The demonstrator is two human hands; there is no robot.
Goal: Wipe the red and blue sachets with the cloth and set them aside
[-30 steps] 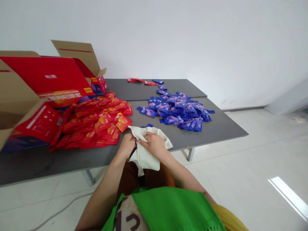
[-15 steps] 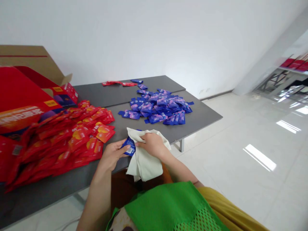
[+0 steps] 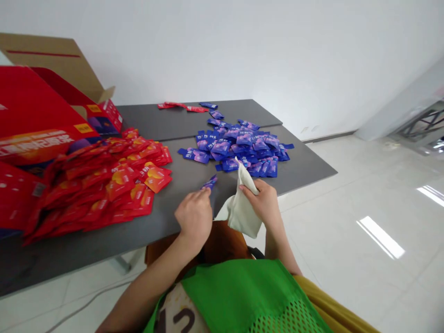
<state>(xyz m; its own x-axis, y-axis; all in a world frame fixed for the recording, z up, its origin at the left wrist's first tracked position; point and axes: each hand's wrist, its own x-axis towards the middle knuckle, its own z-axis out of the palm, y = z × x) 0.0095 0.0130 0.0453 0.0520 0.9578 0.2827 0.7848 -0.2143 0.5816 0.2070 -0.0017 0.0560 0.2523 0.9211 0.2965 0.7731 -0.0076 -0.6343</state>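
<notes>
My left hand (image 3: 194, 213) is closed on a blue sachet (image 3: 210, 182), which sticks up past its fingers over the table's front part. To its right, my right hand (image 3: 262, 200) grips a folded off-white cloth (image 3: 243, 210) whose lower part hangs at the table edge. The cloth and the sachet are apart. Beyond the hands lies a heap of blue-purple sachets (image 3: 243, 144). Left of my left hand spreads a large pile of red sachets (image 3: 118, 182).
A red printed carton (image 3: 38, 111) with raised cardboard flaps stands at the left on the dark grey table (image 3: 187, 173). A few red sachets (image 3: 173, 105) and blue ones lie near the back edge by the white wall. The table's right corner juts over a shiny tiled floor.
My hands have moved apart: the left lifts the blue sachet away from the cloth, and the right has carried the cloth rightward. The camera view has shifted slightly.
</notes>
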